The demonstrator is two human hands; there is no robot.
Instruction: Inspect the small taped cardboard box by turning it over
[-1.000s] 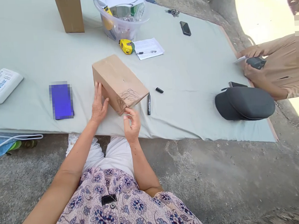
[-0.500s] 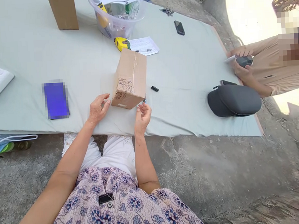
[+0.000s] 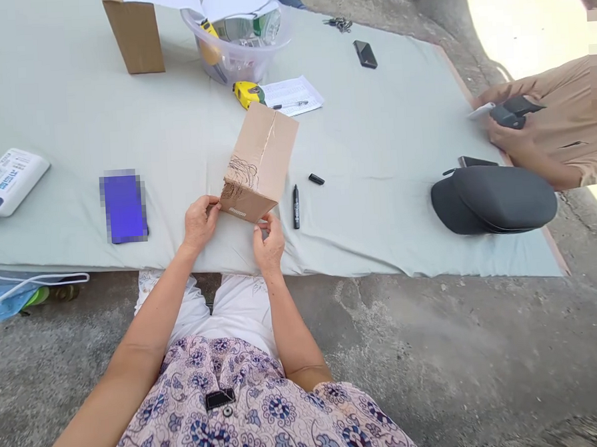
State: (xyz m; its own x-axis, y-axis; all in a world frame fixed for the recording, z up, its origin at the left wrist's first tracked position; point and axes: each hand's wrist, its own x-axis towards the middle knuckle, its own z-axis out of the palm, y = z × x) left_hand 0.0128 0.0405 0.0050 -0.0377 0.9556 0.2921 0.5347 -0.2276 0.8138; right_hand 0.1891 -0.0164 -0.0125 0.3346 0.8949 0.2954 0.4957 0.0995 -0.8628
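Here the left hand [image 3: 200, 222] pinches the near left corner of the cardboard box [image 3: 259, 162] and the right hand [image 3: 268, 242] grips its near bottom edge; turning it goes best with both grips low and firm, pivoting on the far edge — no dragging across the grey sheet [image 3: 385, 159]; the box is plain brown, taped along the top, scribbled in dark ink, tilted just beside a black marker [image 3: 295, 205].
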